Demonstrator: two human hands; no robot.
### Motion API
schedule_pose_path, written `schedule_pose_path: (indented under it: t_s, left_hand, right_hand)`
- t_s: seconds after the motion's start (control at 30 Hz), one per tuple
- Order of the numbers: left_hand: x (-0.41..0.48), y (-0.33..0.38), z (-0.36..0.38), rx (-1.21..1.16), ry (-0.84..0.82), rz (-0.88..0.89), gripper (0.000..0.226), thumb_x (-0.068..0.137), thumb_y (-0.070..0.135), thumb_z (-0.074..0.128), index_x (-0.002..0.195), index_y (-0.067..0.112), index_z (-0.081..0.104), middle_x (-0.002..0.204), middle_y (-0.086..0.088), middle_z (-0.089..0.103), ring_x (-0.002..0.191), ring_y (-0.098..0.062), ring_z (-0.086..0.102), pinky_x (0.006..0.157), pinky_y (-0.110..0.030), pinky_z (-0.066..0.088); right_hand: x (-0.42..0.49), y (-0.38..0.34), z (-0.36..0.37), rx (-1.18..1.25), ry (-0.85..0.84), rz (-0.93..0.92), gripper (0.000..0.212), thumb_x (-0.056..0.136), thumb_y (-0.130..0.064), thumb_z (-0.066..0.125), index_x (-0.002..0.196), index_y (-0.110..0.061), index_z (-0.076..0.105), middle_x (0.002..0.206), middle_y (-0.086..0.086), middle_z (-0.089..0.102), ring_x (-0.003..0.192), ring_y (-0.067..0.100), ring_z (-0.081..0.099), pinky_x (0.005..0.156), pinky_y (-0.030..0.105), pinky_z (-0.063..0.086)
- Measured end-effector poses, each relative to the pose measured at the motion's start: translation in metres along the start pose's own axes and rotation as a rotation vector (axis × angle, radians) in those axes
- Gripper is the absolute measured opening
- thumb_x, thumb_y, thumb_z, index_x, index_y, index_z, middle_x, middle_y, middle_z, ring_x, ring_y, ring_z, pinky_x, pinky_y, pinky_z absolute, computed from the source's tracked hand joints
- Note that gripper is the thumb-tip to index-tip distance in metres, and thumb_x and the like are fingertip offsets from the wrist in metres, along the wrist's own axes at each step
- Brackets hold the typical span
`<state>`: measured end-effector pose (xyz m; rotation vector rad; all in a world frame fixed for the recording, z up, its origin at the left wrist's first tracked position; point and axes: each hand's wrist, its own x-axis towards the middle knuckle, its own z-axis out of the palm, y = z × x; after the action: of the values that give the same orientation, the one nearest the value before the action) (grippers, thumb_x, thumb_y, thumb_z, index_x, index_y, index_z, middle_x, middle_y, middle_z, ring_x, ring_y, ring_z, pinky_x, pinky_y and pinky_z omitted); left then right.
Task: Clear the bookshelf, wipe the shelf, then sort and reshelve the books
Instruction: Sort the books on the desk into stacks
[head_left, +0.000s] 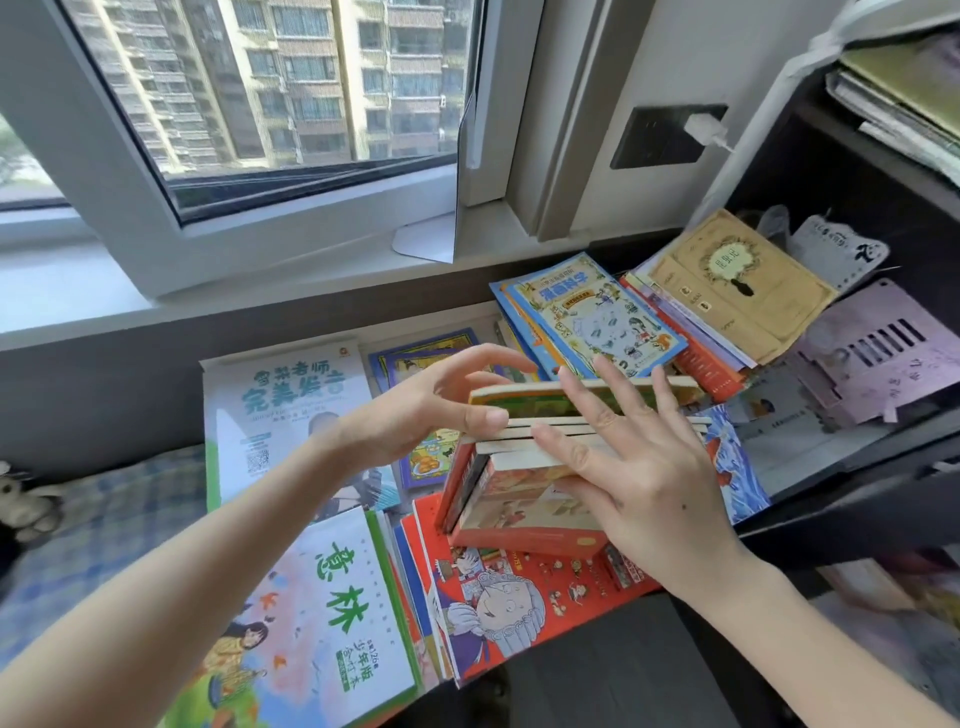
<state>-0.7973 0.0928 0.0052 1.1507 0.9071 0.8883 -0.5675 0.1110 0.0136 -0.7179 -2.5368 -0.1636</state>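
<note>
The stack of books (519, 499) stood on edge. The left hand (441, 410), at ten o'clock, cupped its top, and the right hand (644, 467), at four o'clock, pressed spread, straight fingers flat on it.

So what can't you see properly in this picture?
All from the head view:
- The small book stack: its covers are mostly hidden under the right hand.
- The purple-framed book: partly behind the left hand.
- The soft toy: cut off by the left edge.
- The top-shelf papers: run off the right edge and are blurred.
</note>
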Motion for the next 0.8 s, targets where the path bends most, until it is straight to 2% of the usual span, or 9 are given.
schedule_pose_path:
  t_s: [0.07, 0.2, 0.37, 0.47, 0.53, 0.6, 0.67, 0.73, 0.8]
  left_hand:
    - [0.002, 0.001, -0.002, -0.025, -0.042, -0.032, 0.053, 0.068, 0.026, 0.074, 0.118, 0.024, 0.056, 0.118, -0.015, 0.063, 0.106, -0.032, 0.061, 0.093, -0.045, 0.048]
    - [0.007, 0.004, -0.004, -0.026, -0.036, -0.064, 0.039, 0.08, 0.014, 0.061, 0.118, 0.016, 0.056, 0.12, -0.017, 0.062, 0.104, -0.031, 0.062, 0.094, -0.048, 0.046]
    - [0.013, 0.009, -0.009, -0.006, 0.033, -0.049, 0.03, 0.085, 0.019, 0.054, 0.114, 0.01, 0.058, 0.11, -0.012, 0.066, 0.1, -0.023, 0.064, 0.085, -0.036, 0.051]
    - [0.018, 0.009, -0.012, 0.056, 0.084, -0.039, 0.031, 0.094, 0.022, 0.052, 0.12, 0.004, 0.055, 0.115, -0.015, 0.065, 0.102, -0.023, 0.064, 0.089, -0.037, 0.051]
    - [0.019, 0.007, -0.012, 0.133, 0.124, -0.039, 0.034, 0.094, 0.029, 0.051, 0.121, 0.008, 0.055, 0.116, -0.013, 0.066, 0.104, -0.022, 0.065, 0.091, -0.039, 0.051]
    - [0.019, 0.002, -0.009, 0.307, 0.144, -0.02, 0.039, 0.085, 0.039, 0.057, 0.119, 0.018, 0.058, 0.111, -0.002, 0.069, 0.102, -0.016, 0.067, 0.09, -0.035, 0.054]
    - [0.019, -0.005, -0.005, 0.465, 0.177, 0.002, 0.036, 0.083, 0.037, 0.063, 0.117, 0.024, 0.058, 0.108, 0.004, 0.07, 0.099, -0.008, 0.067, 0.086, -0.03, 0.055]
    - [0.023, -0.01, -0.005, 0.469, 0.316, 0.073, 0.024, 0.086, 0.026, 0.065, 0.11, 0.022, 0.061, 0.099, 0.004, 0.071, 0.09, -0.005, 0.069, 0.08, -0.027, 0.056]
    - [0.025, -0.009, -0.014, 0.361, 0.532, 0.129, 0.013, 0.086, 0.017, 0.067, 0.098, 0.021, 0.063, 0.09, 0.005, 0.071, 0.081, -0.006, 0.07, 0.074, -0.026, 0.057]
  right_hand:
    - [0.002, 0.001, 0.002, 0.005, 0.017, -0.005, 0.036, 0.082, -0.029, 0.069, 0.118, -0.022, 0.069, 0.137, 0.012, 0.053, 0.132, 0.037, 0.041, 0.106, 0.067, 0.026]
    - [0.001, 0.003, 0.002, 0.044, 0.02, -0.044, 0.04, 0.084, -0.029, 0.06, 0.124, -0.028, 0.06, 0.14, 0.009, 0.05, 0.135, 0.036, 0.039, 0.11, 0.064, 0.023]
    - [-0.011, -0.002, -0.003, 0.088, 0.024, -0.075, 0.041, 0.085, -0.026, 0.064, 0.125, -0.029, 0.055, 0.139, 0.007, 0.052, 0.135, 0.035, 0.04, 0.107, 0.067, 0.028]
    - [-0.017, -0.004, -0.006, 0.112, 0.028, -0.081, 0.041, 0.086, -0.023, 0.064, 0.125, -0.029, 0.054, 0.137, 0.006, 0.053, 0.134, 0.034, 0.042, 0.108, 0.065, 0.029]
    - [-0.019, -0.004, -0.004, 0.116, 0.026, -0.07, 0.044, 0.085, -0.02, 0.067, 0.126, -0.027, 0.054, 0.132, 0.007, 0.059, 0.13, 0.032, 0.048, 0.107, 0.063, 0.032]
    - [-0.02, -0.005, -0.004, 0.127, 0.006, -0.067, 0.048, 0.084, -0.016, 0.067, 0.129, -0.024, 0.052, 0.118, 0.006, 0.068, 0.115, 0.027, 0.061, 0.1, 0.056, 0.044]
    - [-0.019, -0.006, -0.007, 0.118, -0.038, -0.066, 0.051, 0.083, -0.016, 0.064, 0.131, -0.022, 0.049, 0.101, 0.001, 0.069, 0.093, 0.02, 0.064, 0.079, 0.044, 0.055]
    - [-0.016, -0.007, -0.01, 0.094, -0.067, -0.052, 0.055, 0.079, -0.021, 0.066, 0.13, -0.02, 0.047, 0.094, -0.002, 0.066, 0.08, 0.019, 0.061, 0.064, 0.037, 0.053]
    - [-0.013, -0.006, -0.011, 0.085, -0.072, -0.05, 0.048, 0.08, -0.027, 0.062, 0.125, -0.019, 0.05, 0.094, -0.002, 0.066, 0.079, 0.018, 0.06, 0.061, 0.034, 0.053]
